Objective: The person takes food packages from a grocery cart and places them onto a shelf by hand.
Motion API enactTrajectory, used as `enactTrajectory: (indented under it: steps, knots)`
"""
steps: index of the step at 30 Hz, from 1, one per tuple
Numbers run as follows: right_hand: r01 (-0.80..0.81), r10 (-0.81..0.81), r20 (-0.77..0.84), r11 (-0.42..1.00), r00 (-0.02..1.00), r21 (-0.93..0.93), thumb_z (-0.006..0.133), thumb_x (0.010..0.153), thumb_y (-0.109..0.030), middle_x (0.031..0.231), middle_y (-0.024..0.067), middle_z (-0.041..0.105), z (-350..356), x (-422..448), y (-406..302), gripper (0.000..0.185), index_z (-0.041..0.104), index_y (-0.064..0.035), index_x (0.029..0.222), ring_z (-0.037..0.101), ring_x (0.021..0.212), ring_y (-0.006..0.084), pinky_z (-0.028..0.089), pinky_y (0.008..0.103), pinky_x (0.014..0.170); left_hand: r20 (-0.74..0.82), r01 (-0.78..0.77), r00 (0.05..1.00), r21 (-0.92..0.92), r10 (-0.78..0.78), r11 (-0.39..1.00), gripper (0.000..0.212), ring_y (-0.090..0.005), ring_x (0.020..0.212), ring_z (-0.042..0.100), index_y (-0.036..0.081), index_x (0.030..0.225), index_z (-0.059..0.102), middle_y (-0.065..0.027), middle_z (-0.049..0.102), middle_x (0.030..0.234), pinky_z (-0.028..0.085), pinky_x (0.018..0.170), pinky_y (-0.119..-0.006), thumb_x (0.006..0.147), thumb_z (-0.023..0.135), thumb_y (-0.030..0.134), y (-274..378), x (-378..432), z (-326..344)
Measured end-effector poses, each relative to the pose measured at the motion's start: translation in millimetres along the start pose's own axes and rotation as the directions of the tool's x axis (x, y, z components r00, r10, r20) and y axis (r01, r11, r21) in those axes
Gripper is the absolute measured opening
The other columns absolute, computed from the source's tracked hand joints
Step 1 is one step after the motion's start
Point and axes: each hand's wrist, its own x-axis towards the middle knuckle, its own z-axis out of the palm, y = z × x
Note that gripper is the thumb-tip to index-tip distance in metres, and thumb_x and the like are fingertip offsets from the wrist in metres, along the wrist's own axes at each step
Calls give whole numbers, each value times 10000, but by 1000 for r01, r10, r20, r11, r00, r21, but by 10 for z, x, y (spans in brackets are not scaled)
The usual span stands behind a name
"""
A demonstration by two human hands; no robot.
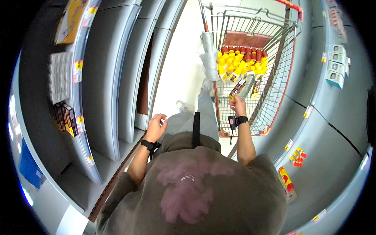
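Note:
My right hand [238, 105] is over the near part of a wire shopping cart [216, 108], its fingers closed on the lower end of a dark box with a yellow end [237, 89]. A similar small box [256, 90] lies to the right in the cart. Beyond them, yellow-capped bottles [235, 65] stand grouped in several rows, with dark-red-capped containers [246, 50] behind. My left hand [157, 126] hangs by my left thigh with its fingers curled loosely and nothing visible in it. A black band with a small device is strapped on each wrist.
Grey metal shelves [101, 73] run along the left, holding dark boxes [65, 119] and a stack of white packages [60, 77]. Shelves on the right carry white-and-blue boxes [335, 66], small red-capped bottles [298, 157] and a red-and-yellow package [286, 179]. Rolled clear plastic [209, 58] hangs at the cart's left side.

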Motion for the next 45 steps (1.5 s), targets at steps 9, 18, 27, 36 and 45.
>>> enactTrajectory:
  steps: [9, 18, 27, 36, 45]
  knots:
    - [459, -462, 290, 884, 838, 84, 658, 854, -264, 796, 67, 665, 1122, -1635, -681, 222, 601, -52, 889, 614, 684, 114, 456, 224, 589, -193, -416, 898, -80, 395, 906, 363, -272, 787, 608, -4, 1109, 553, -170, 562, 1030, 508, 699, -351, 779, 667, 97, 345, -307, -507]
    - [568, -525, 679, 801, 514, 189, 634, 858, -87, 753, 18, 626, 2753, -3123, -195, 160, 549, 6, 957, 586, 688, 87, 463, 220, 603, -561, -452, 657, 242, 504, 859, 592, -374, 985, 557, 51, 1244, 481, -218, 444, 1231, 497, 817, -404, 692, 690, 12, 31, -1095, -1061]
    - [886, -574, 784, 459, 236, 69, 730, 791, -186, 792, 68, 644, 3423, -3952, 76, 366, 564, 26, 1039, 601, 716, 107, 486, 235, 636, -850, -444, 390, 164, 355, 881, 544, -348, 972, 592, -12, 1144, 523, -186, 539, 1133, 521, 797, -370, 650, 747, 38, -770, -1539, -1546]
    - [856, -565, 799, 499, 204, 135, 671, 836, -162, 828, 33, 637, 3226, -3716, 76, 297, 572, -25, 1080, 599, 724, 101, 473, 233, 635, -924, -612, 383, -246, 10, 751, 434, -168, 930, 622, -51, 1107, 491, -138, 626, 1019, 521, 819, -287, 736, 706, 16, -1258, -1514, -2654]
    - [736, -598, 594, 677, 538, 14, 621, 882, -201, 822, 69, 640, 2444, -3043, -33, 277, 562, 2, 1061, 610, 714, 114, 468, 224, 603, -757, -645, 597, -650, -265, 401, 429, -192, 797, 644, -115, 1150, 475, -158, 627, 966, 556, 741, -267, 782, 655, 13, -1679, -1226, -3446]
